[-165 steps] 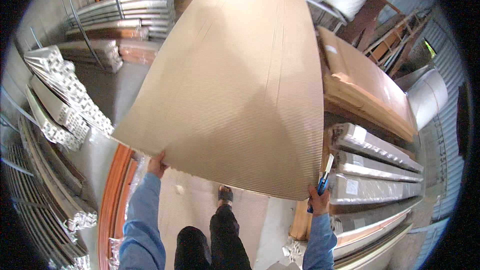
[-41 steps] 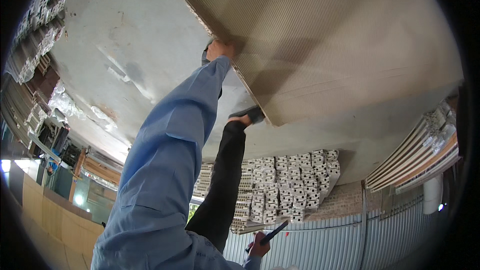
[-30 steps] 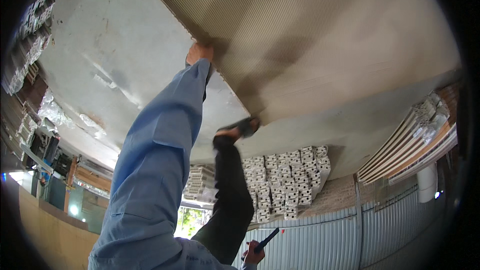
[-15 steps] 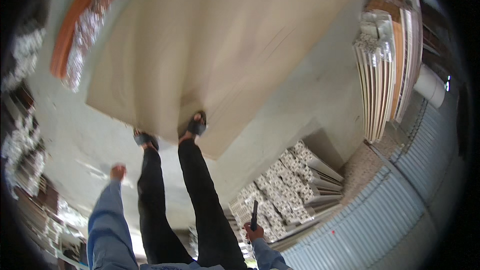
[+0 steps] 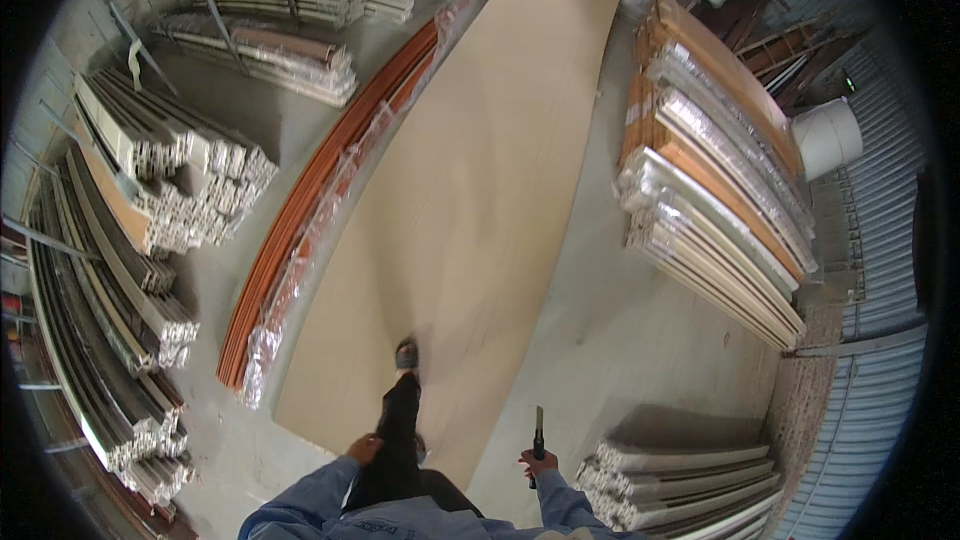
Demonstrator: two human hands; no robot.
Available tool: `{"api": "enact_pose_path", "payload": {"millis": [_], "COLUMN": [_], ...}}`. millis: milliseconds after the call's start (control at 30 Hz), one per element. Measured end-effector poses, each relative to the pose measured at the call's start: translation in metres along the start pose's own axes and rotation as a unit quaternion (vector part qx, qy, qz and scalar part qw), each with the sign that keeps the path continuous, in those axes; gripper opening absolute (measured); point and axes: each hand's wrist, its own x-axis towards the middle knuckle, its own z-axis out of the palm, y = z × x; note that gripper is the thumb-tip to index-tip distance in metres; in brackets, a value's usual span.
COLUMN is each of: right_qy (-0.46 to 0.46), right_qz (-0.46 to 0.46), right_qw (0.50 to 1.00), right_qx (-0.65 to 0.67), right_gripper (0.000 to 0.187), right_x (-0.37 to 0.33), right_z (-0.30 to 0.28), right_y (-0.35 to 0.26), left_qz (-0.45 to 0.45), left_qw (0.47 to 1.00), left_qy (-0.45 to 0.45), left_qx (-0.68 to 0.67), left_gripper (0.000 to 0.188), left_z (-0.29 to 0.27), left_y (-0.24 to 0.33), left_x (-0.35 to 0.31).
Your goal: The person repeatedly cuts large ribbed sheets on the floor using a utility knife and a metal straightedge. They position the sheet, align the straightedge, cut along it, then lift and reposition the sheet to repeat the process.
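My right hand is closed around the black handle of a knife, whose pale, narrow blade points up and away from me. It is held out over the grey floor to the right of the board. In front of my left thigh, my left hand hangs with its fingers curled in and nothing visible in them. A long, flat beige board lies on the floor and stretches far ahead. One of my sandalled feet stands on it; the other is mostly hidden by my leg.
Long reddish-brown strips in clear plastic lie along the board's left side. Stacks of pale profiles fill the left. On the right are wrapped panels, another profile stack, a white roll and a corrugated wall.
My view has tilted up and swung, showing more of the room ahead. I have stepped further onto the board. The knife stays in my right hand; my left hand is now nearer my leg.
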Motion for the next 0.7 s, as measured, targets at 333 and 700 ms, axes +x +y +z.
{"api": "enact_pose_path", "payload": {"millis": [333,700], "right_qy": [0.02,-0.075], "right_qz": [-0.171,-0.104], "right_qw": [0.968,0.992], "right_qx": [-0.182,0.003], "right_gripper": [0.031,0.022], "right_x": [0.015,0.202], "right_z": [-0.031,-0.143], "right_y": [-0.212,-0.462], "left_qz": [0.126,0.151], "left_qw": [0.909,0.934], "left_qy": [-0.277,-0.196], "left_qx": [0.285,0.259], "left_gripper": [0.046,0.028], "left_z": [-0.124,-0.197], "left_y": [0.344,0.63], "left_x": [0.09,0.22]}}
